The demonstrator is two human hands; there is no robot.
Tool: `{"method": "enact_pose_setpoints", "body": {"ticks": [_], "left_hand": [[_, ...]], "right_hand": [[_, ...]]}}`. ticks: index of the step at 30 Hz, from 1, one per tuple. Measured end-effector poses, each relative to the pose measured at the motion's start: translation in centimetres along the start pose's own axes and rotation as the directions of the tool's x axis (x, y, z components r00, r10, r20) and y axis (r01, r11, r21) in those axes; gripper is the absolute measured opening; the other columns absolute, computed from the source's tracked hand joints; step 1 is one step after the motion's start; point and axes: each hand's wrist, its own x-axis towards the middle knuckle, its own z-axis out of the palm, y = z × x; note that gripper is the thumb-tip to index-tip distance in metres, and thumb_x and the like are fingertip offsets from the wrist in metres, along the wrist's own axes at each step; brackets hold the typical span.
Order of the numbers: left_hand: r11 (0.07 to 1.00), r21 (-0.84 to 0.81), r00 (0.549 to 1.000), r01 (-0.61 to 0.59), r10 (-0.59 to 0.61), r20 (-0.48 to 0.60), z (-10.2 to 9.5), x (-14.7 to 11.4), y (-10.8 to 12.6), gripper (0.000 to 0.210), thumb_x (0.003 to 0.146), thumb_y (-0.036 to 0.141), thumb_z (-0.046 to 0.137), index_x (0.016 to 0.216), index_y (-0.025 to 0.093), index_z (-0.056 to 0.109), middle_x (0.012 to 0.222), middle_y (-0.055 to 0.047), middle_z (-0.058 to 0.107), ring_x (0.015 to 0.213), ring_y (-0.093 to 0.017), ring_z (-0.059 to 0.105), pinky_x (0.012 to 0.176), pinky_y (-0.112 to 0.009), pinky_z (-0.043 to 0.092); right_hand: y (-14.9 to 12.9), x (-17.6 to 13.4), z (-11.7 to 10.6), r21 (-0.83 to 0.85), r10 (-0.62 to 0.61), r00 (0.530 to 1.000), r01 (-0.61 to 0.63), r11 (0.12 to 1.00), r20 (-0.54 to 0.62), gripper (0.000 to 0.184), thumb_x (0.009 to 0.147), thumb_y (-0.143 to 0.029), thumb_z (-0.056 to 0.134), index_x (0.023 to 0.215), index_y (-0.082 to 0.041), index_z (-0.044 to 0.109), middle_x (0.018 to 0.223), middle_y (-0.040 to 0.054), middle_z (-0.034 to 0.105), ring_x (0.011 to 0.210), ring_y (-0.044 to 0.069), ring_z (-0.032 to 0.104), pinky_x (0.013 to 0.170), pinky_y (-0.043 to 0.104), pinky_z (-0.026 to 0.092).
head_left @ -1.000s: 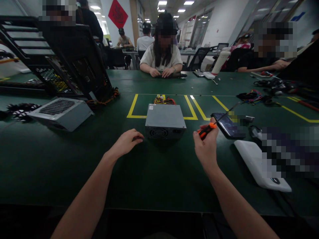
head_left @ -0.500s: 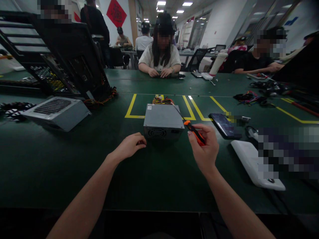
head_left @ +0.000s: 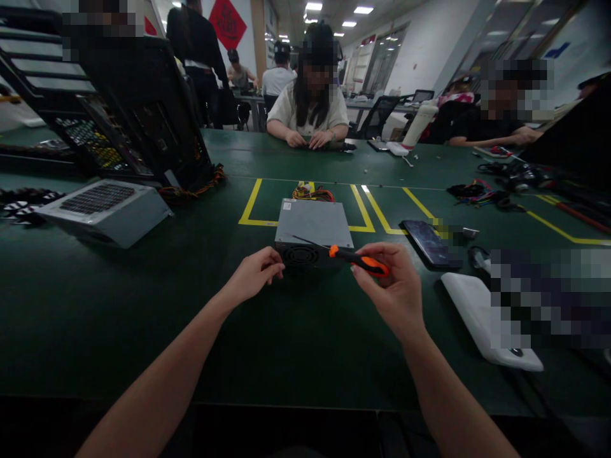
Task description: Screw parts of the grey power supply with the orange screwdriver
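A grey computer power supply sits on the green table in front of me, its fan grille facing me and its bundled cables at the back. My right hand holds an orange and black screwdriver by its handle. The thin shaft points left across the front of the power supply; I cannot tell whether its tip touches. At the front left corner of the power supply is my left hand, with its fingers curled together. Whatever those fingers might hold is hidden.
A second power supply lies at the left, before an open black computer case. On the right are a phone, a white device and tangled cables. Yellow tape marks the table. A person sits opposite.
My right hand has swung the screwdriver from pointing up and away to lying nearly level, pointing left. My left hand has moved slightly up and right, closer to the power supply's corner.
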Motion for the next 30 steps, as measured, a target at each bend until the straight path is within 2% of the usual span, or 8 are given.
{"method": "enact_pose_setpoints", "body": {"ticks": [2,4,7,10,13,17,24,30], "left_hand": [[0.991,-0.128,0.999,0.029,-0.024,0.035,0.5,0.0,0.4,0.014,0.082,0.030,0.048,0.088,0.018,0.048,0.070,0.002,0.057,0.055,-0.008,0.049,0.049,-0.021,0.037],[0.969,-0.239,0.997,0.057,-0.041,0.072,1.2,0.0,0.6,0.014,0.080,0.029,0.051,0.087,0.017,0.049,0.071,0.001,0.058,0.058,-0.009,0.051,0.051,-0.020,0.037],[0.897,-0.426,0.988,0.115,-0.058,0.145,2.3,0.0,0.6,0.017,0.077,0.028,0.056,0.087,0.015,0.052,0.076,-0.001,0.060,0.064,-0.009,0.054,0.056,-0.021,0.039],[0.814,-0.556,0.974,0.168,-0.050,0.221,3.1,-0.1,0.7,0.019,0.074,0.026,0.060,0.088,0.014,0.054,0.080,-0.002,0.061,0.069,-0.010,0.055,0.060,-0.022,0.040],[0.761,-0.621,0.965,0.186,-0.021,0.263,3.4,-0.2,0.8,0.022,0.075,0.024,0.061,0.094,0.015,0.054,0.082,-0.002,0.061,0.071,-0.010,0.055,0.063,-0.023,0.040],[0.719,-0.669,0.959,0.190,0.009,0.282,3.4,-0.3,0.9,0.017,0.076,0.022,0.061,0.090,0.014,0.054,0.079,-0.001,0.061,0.070,-0.009,0.055,0.065,-0.023,0.041],[0.716,-0.665,0.951,0.211,0.009,0.310,3.5,-0.2,0.7,0.015,0.076,0.023,0.060,0.087,0.013,0.056,0.078,-0.001,0.061,0.069,-0.009,0.055,0.066,-0.024,0.041],[0.727,-0.656,0.953,0.202,0.007,0.303,3.5,-0.2,0.8,0.016,0.075,0.024,0.061,0.086,0.013,0.056,0.078,-0.001,0.061,0.068,-0.009,0.055,0.065,-0.023,0.041]], "right_hand": [[-0.3,0.0,-0.2,0.063,0.008,0.998,-0.003,0.998,-0.070,0.031,0.067,-0.017,0.066,0.093,-0.023,0.050,0.089,0.0005,0.059,0.081,0.015,0.059,0.068,0.030,0.052],[-0.4,0.0,-0.3,0.085,-0.016,0.987,0.029,0.996,-0.159,0.030,0.066,-0.017,0.068,0.092,-0.022,0.052,0.088,0.0006,0.060,0.078,0.014,0.060,0.064,0.027,0.052],[-0.5,-0.1,-0.1,0.161,-0.045,0.962,0.091,0.983,-0.268,0.024,0.072,-0.018,0.063,0.093,-0.020,0.051,0.085,0.0009,0.064,0.060,0.010,0.059,0.048,0.022,0.048],[-0.4,-0.2,0.4,0.251,-0.122,0.914,0.232,0.940,-0.387,0.021,0.077,-0.018,0.057,0.093,-0.021,0.044,0.076,-0.0003,0.067,0.045,0.010,0.056,0.036,0.020,0.043],[-0.5,-0.4,0.9,0.228,-0.232,0.863,0.361,0.904,-0.449,0.023,0.076,-0.014,0.056,0.092,-0.020,0.041,0.072,-0.0007,0.068,0.042,0.011,0.057,0.033,0.021,0.043],[-0.6,-0.7,1.2,0.173,-0.310,0.838,0.422,0.890,-0.449,0.025,0.073,-0.012,0.057,0.094,-0.018,0.044,0.072,-0.0002,0.067,0.045,0.012,0.059,0.034,0.021,0.046],[-0.5,-1.3,1.1,0.110,-0.385,0.850,0.448,0.887,-0.359,0.031,0.072,-0.011,0.057,0.099,-0.021,0.046,0.074,-0.0025,0.066,0.051,0.011,0.062,0.036,0.019,0.048],[-0.7,-1.7,0.9,0.107,-0.381,0.881,0.423,0.900,-0.281,0.034,0.070,-0.009,0.060,0.100,-0.022,0.048,0.075,-0.0020,0.066,0.055,0.012,0.063,0.039,0.020,0.050]]}}
